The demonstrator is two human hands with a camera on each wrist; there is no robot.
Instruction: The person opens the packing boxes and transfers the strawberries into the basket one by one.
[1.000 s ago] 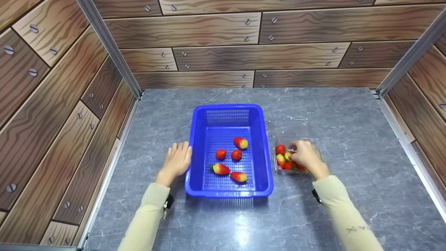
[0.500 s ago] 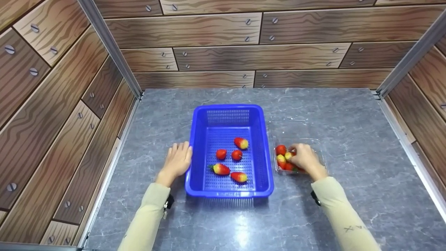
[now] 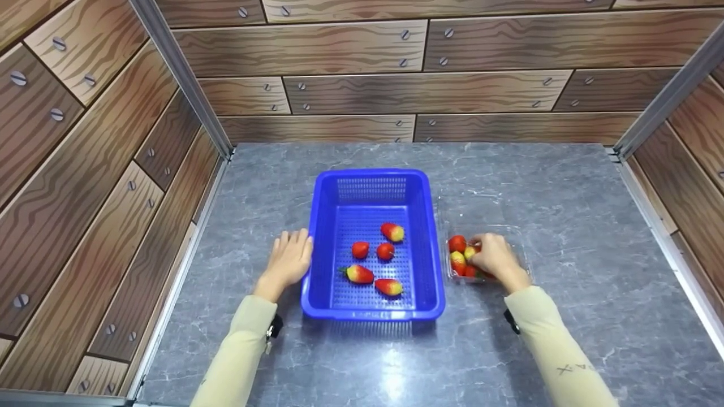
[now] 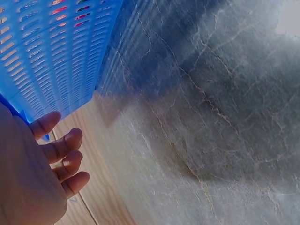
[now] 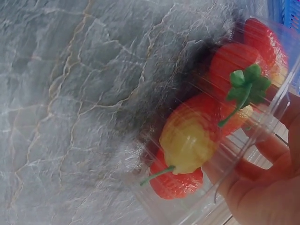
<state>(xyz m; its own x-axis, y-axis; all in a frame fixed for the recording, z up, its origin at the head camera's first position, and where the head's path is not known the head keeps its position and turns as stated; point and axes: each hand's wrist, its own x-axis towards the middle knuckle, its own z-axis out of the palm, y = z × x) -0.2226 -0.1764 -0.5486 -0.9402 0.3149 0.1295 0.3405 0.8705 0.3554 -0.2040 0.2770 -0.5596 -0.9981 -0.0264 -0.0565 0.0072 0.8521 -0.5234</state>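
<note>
A blue perforated basket [image 3: 373, 312] stands mid-table with several red-and-yellow strawberries [image 3: 391, 231] on its floor. My left hand [image 3: 288, 260] rests flat on the table against the basket's left wall, fingers relaxed; the left wrist view shows those fingers [image 4: 61, 145] beside the basket wall [image 4: 56, 47]. To the right of the basket lies a clear plastic box [image 3: 519, 249] holding more strawberries [image 3: 457, 243]. My right hand [image 3: 493, 257] reaches into it, fingers curled down on a strawberry. The right wrist view shows the strawberries [image 5: 187, 140] through the clear box wall [image 5: 164, 199], with my fingers [image 5: 262, 157] behind them.
The grey marble table [image 3: 537, 186] is walled by wood-pattern panels [image 3: 396, 90] at the back and on both sides. The clear box's open lid [image 3: 469, 203] lies flat behind the box, close to the basket's right wall.
My right hand has shifted slightly nearer and lower inside the clear box, fingers closing among the strawberries. The left hand, the basket and its strawberries have stayed put.
</note>
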